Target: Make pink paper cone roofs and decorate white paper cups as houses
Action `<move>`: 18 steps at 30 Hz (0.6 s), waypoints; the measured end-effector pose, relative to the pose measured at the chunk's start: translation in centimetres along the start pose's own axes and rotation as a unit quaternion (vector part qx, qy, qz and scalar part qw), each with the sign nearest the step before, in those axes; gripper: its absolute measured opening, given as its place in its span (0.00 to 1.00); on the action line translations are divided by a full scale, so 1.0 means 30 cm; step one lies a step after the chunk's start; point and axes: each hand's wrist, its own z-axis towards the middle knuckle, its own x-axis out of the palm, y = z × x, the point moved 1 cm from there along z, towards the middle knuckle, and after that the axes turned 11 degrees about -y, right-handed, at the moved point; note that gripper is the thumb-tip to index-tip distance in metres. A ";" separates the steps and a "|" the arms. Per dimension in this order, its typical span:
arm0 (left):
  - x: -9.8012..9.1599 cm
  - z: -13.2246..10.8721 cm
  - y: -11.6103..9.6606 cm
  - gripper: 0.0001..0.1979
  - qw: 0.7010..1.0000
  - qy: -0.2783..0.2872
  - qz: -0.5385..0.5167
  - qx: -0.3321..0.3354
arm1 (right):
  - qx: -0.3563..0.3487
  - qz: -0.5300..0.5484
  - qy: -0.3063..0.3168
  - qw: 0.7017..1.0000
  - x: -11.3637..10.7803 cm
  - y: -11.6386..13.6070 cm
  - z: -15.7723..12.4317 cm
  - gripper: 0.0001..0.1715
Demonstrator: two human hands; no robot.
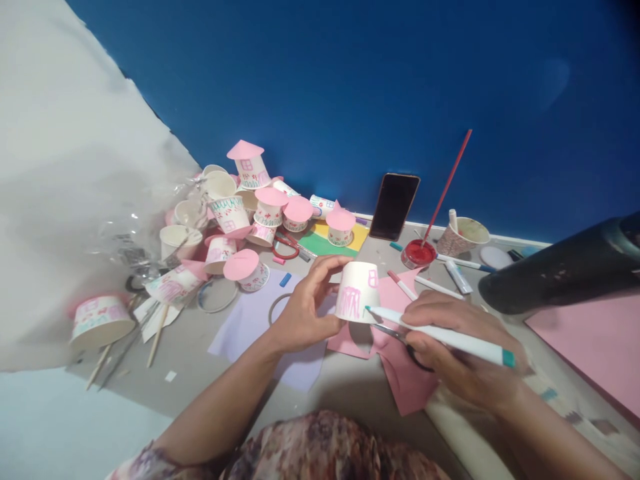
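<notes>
My left hand (pixel 305 310) grips a white paper cup (pixel 359 280) that is upside down, with its thumb near the rim and its fingers behind. Pink drawings of a door and a small window mark the cup's side. A white marker with a green end (pixel 465 340) is held in my right hand (pixel 460 347), its green tip touching the cup's side near the rim, right of the pink door. A short green mark shows by the tip. Below the cup, scissors (pixel 395 333) lie on pink paper (pixel 410 380), partly hidden by my right hand.
Decorated cups with pink paper tops (pixel 270 207) crowd the left back. A phone (pixel 395 207) leans on the blue wall. Right of it are a red paint jar (pixel 419 254) with a red stick and a paper cup (pixel 463 237). A dark cylinder (pixel 560 267) juts in from the right.
</notes>
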 end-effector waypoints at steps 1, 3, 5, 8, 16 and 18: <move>0.001 -0.001 -0.001 0.35 1.000 -0.001 -0.003 -0.003 | 0.002 -0.001 -0.002 1.000 -0.002 -0.002 -0.001 0.12; 0.002 -0.001 -0.002 0.35 1.000 -0.003 -0.008 -0.009 | 0.004 -0.002 0.001 1.000 -0.004 -0.002 0.000 0.11; 0.002 -0.001 -0.002 0.35 1.000 -0.005 -0.014 -0.012 | -0.001 0.003 0.010 1.000 -0.006 0.002 0.004 0.10; 0.001 0.000 -0.001 0.34 1.000 -0.007 -0.024 -0.017 | -0.006 0.011 0.020 1.000 -0.007 0.011 0.010 0.08; 0.001 -0.002 0.010 0.36 0.998 -0.018 -0.045 -0.036 | -0.010 -0.013 -0.009 1.000 -0.016 0.013 0.015 0.11; 0.003 -0.001 0.011 0.38 0.998 -0.018 -0.055 -0.041 | -0.015 0.000 0.008 1.000 -0.017 0.016 0.016 0.10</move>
